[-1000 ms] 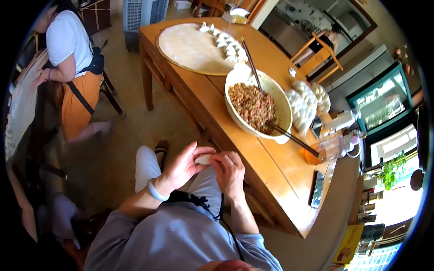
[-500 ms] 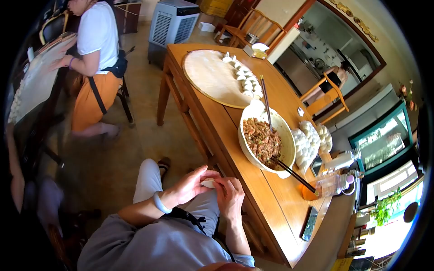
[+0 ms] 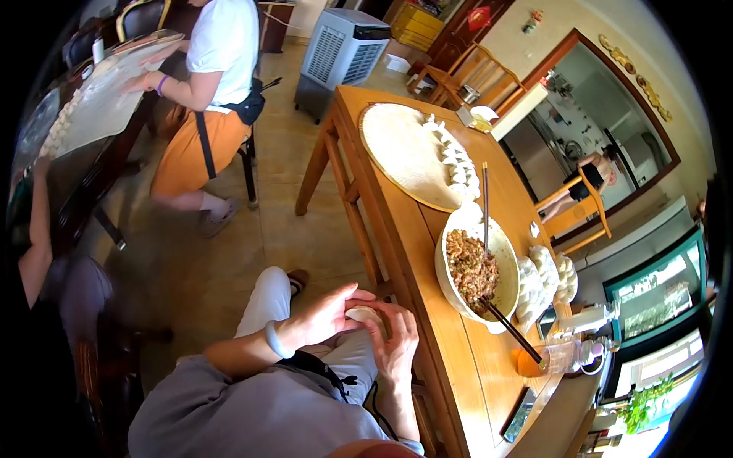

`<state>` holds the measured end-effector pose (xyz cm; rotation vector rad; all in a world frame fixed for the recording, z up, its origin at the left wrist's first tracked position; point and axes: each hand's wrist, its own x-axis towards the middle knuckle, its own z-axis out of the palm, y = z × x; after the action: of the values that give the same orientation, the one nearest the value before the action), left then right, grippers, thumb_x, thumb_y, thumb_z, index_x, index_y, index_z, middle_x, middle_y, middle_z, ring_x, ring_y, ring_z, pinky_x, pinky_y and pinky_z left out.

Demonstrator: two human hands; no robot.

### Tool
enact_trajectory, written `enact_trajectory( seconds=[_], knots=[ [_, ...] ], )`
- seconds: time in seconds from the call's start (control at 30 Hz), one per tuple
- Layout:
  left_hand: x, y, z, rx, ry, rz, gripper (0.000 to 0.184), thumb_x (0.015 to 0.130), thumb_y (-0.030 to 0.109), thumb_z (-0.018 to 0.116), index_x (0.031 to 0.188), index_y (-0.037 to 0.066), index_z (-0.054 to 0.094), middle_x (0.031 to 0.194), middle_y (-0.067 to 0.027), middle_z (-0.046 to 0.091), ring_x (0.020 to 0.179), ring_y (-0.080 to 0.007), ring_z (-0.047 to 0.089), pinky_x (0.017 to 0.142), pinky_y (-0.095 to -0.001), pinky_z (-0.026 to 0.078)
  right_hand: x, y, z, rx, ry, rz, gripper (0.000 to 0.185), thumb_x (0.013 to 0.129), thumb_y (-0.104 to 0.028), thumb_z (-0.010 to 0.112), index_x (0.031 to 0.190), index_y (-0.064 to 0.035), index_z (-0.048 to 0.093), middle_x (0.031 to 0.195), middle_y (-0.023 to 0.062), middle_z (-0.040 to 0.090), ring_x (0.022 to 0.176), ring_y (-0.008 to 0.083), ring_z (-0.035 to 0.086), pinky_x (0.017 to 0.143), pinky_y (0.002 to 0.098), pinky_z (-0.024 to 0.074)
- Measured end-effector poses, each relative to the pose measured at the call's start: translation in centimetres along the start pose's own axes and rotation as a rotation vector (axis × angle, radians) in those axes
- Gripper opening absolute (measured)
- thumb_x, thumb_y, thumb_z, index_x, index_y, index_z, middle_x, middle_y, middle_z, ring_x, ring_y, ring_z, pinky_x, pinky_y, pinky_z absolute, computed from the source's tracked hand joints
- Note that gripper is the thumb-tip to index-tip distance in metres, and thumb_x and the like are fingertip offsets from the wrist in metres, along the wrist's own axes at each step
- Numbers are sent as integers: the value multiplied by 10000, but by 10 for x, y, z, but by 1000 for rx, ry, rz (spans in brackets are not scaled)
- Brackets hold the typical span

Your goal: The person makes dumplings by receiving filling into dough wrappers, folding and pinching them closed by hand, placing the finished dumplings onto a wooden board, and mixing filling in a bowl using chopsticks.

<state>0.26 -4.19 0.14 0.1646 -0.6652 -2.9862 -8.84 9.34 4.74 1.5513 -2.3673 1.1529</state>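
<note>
Above my lap, a small white dumpling (image 3: 365, 314) is held between both hands. My left hand (image 3: 328, 314), with a pale band at the wrist, cups it from the left. The fingers of my right hand (image 3: 394, 336) are closed on its right side. Right of my hands, on the wooden table, stands a white bowl (image 3: 506, 286) of meat filling (image 3: 472, 267) with two pairs of dark chopsticks (image 3: 485, 206) in it. Behind it, a round board (image 3: 401, 153) carries a row of folded white dumplings (image 3: 458, 164) along its right edge.
Bagged white items (image 3: 534, 286), a bottle with orange liquid (image 3: 546, 357) and a phone (image 3: 519, 414) lie on the wooden table (image 3: 466, 366). At the left a person (image 3: 221, 69) works at a dark table with dough (image 3: 107, 107). Another person (image 3: 592, 179) is in the far doorway.
The camera view has turned, so the table and room appear shifted right and down. My right fingers have spread further over the dumpling. The person at the left has shifted slightly.
</note>
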Motion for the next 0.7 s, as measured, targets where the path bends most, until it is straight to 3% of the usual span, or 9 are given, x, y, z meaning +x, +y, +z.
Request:
enact_trajectory(
  seconds=[0.17,0.4,0.43,0.7],
  knots=[
    [3,-1,-1,1,-73,-17,473,952,407,353,1193,17,468,1195,-120,519,1097,-210,516,873,-329,453,-2,-1,-4,-27,-76,-15,577,701,-300,738,1180,-54,530,1188,159,506,1083,345,478,897,434,413],
    [0,-1,15,-51,-204,-166,443,965,412,318,1185,52,452,1159,-117,525,1036,-188,533,853,-323,470,-1,7,-11,-6,-173,-119,623,764,-449,638,1216,-42,505,1244,193,466,1142,375,438,952,457,373],
    [-1,-2,17,-33,-171,-192,458,961,427,305,1204,57,422,1171,-130,505,1022,-199,533,878,-337,458,-1,7,-12,-22,-185,-125,587,806,-454,582,1214,-40,504,1240,196,468,1130,380,446,956,461,367],
    [5,-4,9,-34,-216,-236,422,968,402,307,1136,44,457,1109,-111,530,949,-193,558,881,-368,465,-3,5,-21,-166,-280,-158,489,867,-359,511,1269,-84,468,1246,190,457,1124,363,450,926,449,382]
  ],
)
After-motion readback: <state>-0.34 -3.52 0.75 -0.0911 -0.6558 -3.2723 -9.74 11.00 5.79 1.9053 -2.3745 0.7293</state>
